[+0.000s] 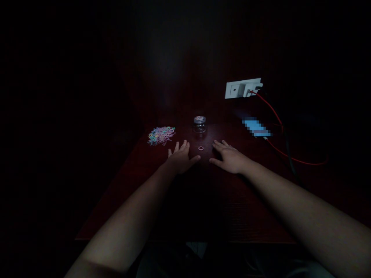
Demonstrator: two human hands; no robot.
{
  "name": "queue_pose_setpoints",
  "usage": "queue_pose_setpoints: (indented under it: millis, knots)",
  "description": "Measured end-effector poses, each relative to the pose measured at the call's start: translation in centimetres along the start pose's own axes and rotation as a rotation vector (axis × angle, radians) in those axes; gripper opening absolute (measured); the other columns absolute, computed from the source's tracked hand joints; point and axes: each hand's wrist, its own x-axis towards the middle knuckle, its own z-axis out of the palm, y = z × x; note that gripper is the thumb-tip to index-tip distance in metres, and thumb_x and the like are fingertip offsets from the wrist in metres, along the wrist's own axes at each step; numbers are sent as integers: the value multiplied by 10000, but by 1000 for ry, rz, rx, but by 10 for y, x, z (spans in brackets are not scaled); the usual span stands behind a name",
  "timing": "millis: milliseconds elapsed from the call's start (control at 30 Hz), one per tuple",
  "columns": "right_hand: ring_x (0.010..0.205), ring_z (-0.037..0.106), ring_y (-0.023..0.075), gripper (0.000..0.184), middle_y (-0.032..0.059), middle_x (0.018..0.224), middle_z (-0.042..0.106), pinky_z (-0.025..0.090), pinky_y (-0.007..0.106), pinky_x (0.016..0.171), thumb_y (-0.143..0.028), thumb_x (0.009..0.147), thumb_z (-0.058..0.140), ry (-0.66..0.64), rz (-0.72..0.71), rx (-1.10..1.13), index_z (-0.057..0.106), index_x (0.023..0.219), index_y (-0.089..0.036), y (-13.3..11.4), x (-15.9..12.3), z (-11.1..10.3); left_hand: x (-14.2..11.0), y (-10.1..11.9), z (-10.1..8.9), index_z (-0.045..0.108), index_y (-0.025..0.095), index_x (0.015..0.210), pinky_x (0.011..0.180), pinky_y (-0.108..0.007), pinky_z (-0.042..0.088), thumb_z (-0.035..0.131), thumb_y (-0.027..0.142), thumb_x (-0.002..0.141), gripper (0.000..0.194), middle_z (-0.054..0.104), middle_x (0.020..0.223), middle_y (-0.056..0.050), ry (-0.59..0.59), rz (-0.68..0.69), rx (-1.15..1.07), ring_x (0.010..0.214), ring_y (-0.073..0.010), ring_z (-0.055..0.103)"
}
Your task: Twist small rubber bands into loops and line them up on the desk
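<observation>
My left hand [182, 157] lies palm down on the dark red table [139, 170], fingers spread and holding nothing. Across from it my right hand [227, 157] also rests flat with its fingers stretched out. Between the two hands sits one small pink ring [201, 148], like a hair tie, touched by neither. Just beyond the ring a small clear jar [199, 125] stands upright with its lid on. Left of the jar, past my left fingertips, is a loose pile of colourful small hair ties [161, 136] in pink, purple, teal and yellow.
At the back right a white wall socket [236, 89] holds a charger [248, 90]. Its red cable [269, 103] runs down onto the table. A pixelated blue-screened phone [256, 127] lies there with a cable plugged in. The surroundings are very dark.
</observation>
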Motion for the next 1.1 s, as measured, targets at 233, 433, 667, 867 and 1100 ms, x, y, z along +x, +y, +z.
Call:
queue_pose_setpoints:
  millis: [233, 433, 667, 867, 1100]
  knots:
    - [1422, 186, 373, 842, 141, 1548, 242, 219, 530, 1140, -622, 814, 483, -38, 27, -10, 319, 1474, -126, -1, 0, 1, 2, 0, 3, 192, 207, 1500, 1076, -685, 123, 274, 789, 787, 924, 111, 1569, -111, -24, -13, 13, 1430, -405, 32]
    - [1420, 183, 382, 840, 138, 1549, 240, 220, 543, 1135, -628, 814, 480, -36, 23, 3, 324, 1473, -131, 1, 1, 2, 3, 0, 3, 202, 224, 1498, 1083, -672, 121, 302, 787, 785, 914, 109, 1568, -111, -27, -13, 4, 1427, -412, 23]
    - [1420, 190, 374, 837, 134, 1550, 237, 220, 526, 1141, -625, 819, 471, -43, 32, -10, 318, 1475, -128, -1, 1, 2, 1, 2, 0, 218, 250, 1492, 1080, -677, 118, 321, 778, 783, 890, 109, 1571, -91, -32, -15, -7, 1424, -418, 26]
    - [1424, 183, 369, 857, 126, 1563, 195, 228, 527, 1138, -620, 819, 476, -25, 37, 16, 268, 1493, -134, -2, 0, 1, 5, 1, 2, 137, 217, 1510, 1079, -688, 77, 292, 790, 777, 943, 14, 1579, -68, 17, 20, -10, 1432, -398, -42]
    - [1429, 160, 368, 854, 120, 1559, 218, 201, 520, 1148, -640, 817, 462, -44, 48, 2, 282, 1490, -145, 0, 2, 4, 6, 0, 4, 112, 222, 1514, 1090, -677, 57, 266, 780, 788, 929, 48, 1578, -71, -47, 9, 11, 1432, -401, -9]
